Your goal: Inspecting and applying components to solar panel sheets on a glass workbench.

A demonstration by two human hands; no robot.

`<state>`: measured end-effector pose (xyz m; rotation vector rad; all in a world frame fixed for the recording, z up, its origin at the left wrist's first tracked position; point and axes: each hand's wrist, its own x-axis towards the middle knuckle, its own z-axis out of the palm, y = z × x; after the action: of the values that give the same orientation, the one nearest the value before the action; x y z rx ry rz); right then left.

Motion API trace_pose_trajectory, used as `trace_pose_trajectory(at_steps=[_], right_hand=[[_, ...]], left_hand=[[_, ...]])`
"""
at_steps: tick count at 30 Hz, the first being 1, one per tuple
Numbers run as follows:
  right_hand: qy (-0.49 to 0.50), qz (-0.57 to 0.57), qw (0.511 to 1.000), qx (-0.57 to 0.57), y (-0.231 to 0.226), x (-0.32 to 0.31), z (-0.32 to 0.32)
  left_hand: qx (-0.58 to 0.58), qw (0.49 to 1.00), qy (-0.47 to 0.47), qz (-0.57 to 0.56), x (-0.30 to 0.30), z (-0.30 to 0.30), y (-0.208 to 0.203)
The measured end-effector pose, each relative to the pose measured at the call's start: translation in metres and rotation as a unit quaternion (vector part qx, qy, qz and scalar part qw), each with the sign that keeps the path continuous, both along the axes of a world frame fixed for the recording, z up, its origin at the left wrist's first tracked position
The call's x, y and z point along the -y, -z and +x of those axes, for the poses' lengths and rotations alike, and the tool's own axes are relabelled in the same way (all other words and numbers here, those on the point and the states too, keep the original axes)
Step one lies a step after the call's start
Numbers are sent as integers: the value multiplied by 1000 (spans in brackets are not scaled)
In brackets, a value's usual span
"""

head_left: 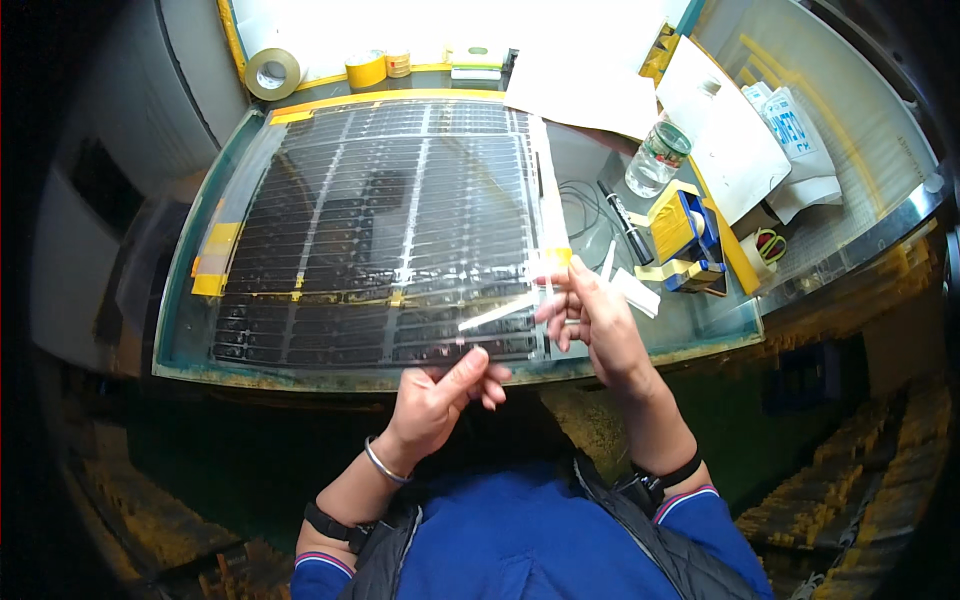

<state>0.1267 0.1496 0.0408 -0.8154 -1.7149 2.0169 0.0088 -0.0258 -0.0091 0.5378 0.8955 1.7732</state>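
Observation:
A glossy see-through film sheet [497, 312] is raised at its near right part, with light glinting off it. My left hand [432, 405] pinches its near edge between thumb and fingers. Farther right, my right hand [603, 325] grips the sheet's right side, thumb uppermost. Beneath the sheet lies a larger film with a dark grid pattern [262, 335], its strips showing through. Yellow tape [212, 262] holds down the left side of the layers. Whether the raised sheet carries part of the dark pattern is hard to tell.
A glass-topped table [180, 340] carries everything. Tape rolls [273, 74] stand along the back. At the right are a lidded jar [658, 160], a black marker [624, 222], a blue-and-yellow tape dispenser [690, 235], a crumpled white paper piece [636, 292] and green-handled scissors [770, 246].

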Motion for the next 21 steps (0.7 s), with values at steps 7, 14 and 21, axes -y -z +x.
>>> trace_pose_trajectory(at_steps=[7,14,21], right_hand=[[-77,31,996,-45,19,-5,-6],[-45,-17,996,-71,8,-29,-15],[32,81,982,-170,-2,-51,-26]], left_hand=[[78,987,141,5,21,19,10],[18,969,197,-145,29,35,14],[-28,941,268,-204,37,41,30]])
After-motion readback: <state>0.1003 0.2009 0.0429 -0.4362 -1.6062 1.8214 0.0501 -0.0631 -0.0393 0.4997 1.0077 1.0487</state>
